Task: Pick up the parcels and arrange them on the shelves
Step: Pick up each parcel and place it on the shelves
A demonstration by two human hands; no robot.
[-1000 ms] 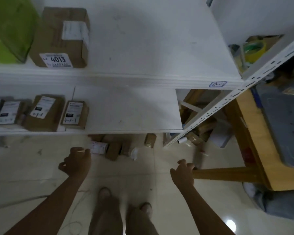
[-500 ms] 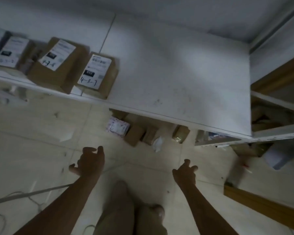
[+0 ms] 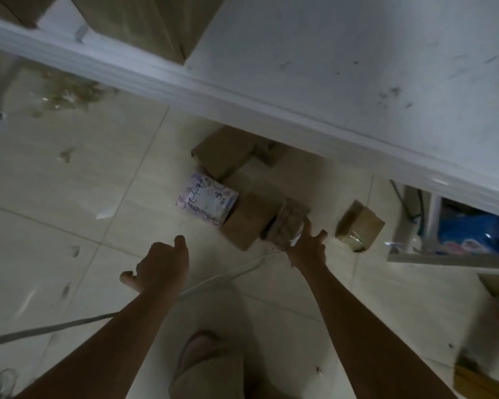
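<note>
Several parcels lie on the floor under the white shelf (image 3: pixel 343 90): a white patterned packet with handwriting (image 3: pixel 206 201), a plain brown box (image 3: pixel 251 220), a small tape-wrapped parcel (image 3: pixel 287 224), another small brown parcel (image 3: pixel 359 226) to the right, and a larger brown box (image 3: pixel 224 151) behind. My right hand (image 3: pixel 307 246) reaches down with fingers spread, its fingertips at the tape-wrapped parcel. My left hand (image 3: pixel 159 266) hovers over the floor, holding nothing, fingers loosely bent, short of the patterned packet.
A brown box (image 3: pixel 144 21) stands on the shelf at top left. A white cable (image 3: pixel 213 279) runs across the tiled floor under my arms. A blue bag (image 3: pixel 473 231) sits in a low rack at right. My legs are below.
The view has dropped much closer to the floor. Both hands have moved forward and down toward the parcels; my right hand now reaches the tape-wrapped parcel.
</note>
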